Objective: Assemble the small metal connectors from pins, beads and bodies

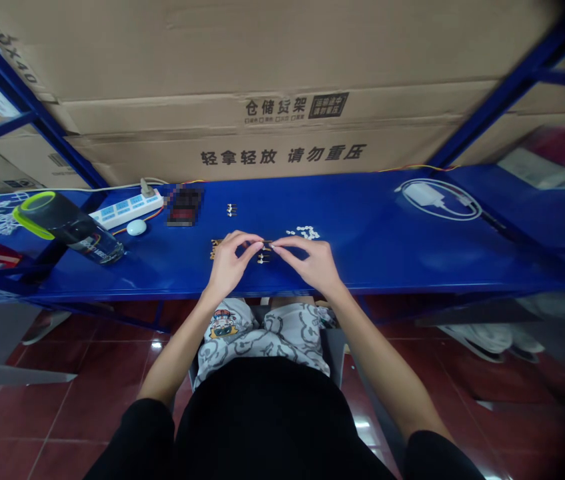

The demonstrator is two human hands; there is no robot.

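Note:
My left hand (229, 261) and my right hand (309, 260) meet over the blue shelf (372, 247), fingertips pinched together on a small dark part (265, 245) held between them. Its shape is too small to make out. Just under the fingers lie a few small brass-coloured pieces (263, 259), and more of them show left of my left hand (213, 248). A little heap of tiny white parts (304, 232) sits just beyond my right hand. Two small metal pieces (231, 210) lie farther back.
At the left stand a dark bottle with a green lid (65, 225), a white power strip (125, 208), a pale round object (136, 227) and a small dark device (185, 204). A white charger with coiled cable (435, 199) lies at the right. Cardboard boxes (282, 100) fill the back.

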